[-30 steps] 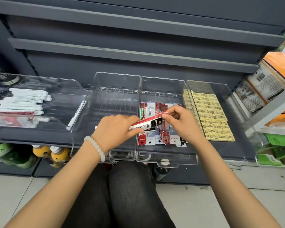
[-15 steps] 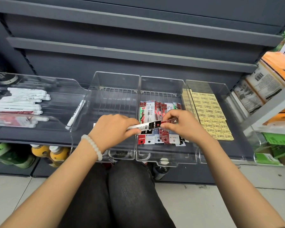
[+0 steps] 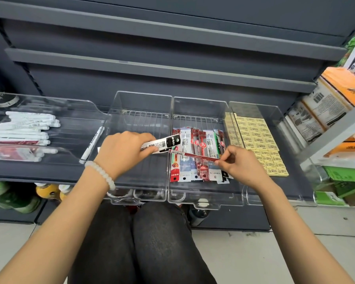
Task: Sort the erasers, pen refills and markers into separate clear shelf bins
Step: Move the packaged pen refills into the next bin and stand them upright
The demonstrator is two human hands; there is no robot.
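Nearest: the person's knees in dark grey trousers (image 3: 135,242), below the front edge of the dark grey shelf (image 3: 275,191).

Left hand (image 3: 123,152), with a white bead bracelet (image 3: 101,174) at the wrist: fingers curled round a black-and-white packet of pen refill (image 3: 164,143), held above the empty clear plastic middle bin (image 3: 139,193), its black end reaching toward the next bin to the right.

Right hand (image 3: 240,160): thumb and fingers pinched the end of a slim red packet of pen refill (image 3: 193,155), held nearly level over the clear plastic refill bin (image 3: 205,201). That bin held a row of red, white and green refill packets (image 3: 199,158) lying lengthwise.

Right end of the shelf: a clear plastic bin (image 3: 279,115) lined with rows of pale yellow erasers (image 3: 258,144).

Left end of the shelf: a clear plastic tray (image 3: 74,111) carrying a pile of white markers (image 3: 23,128), and one white marker with a black tip (image 3: 91,146) leaning against its right wall.

Farthest: grey shelf boards (image 3: 152,68) above; orange and white boxes (image 3: 332,99) on the neighbouring rack at the right.
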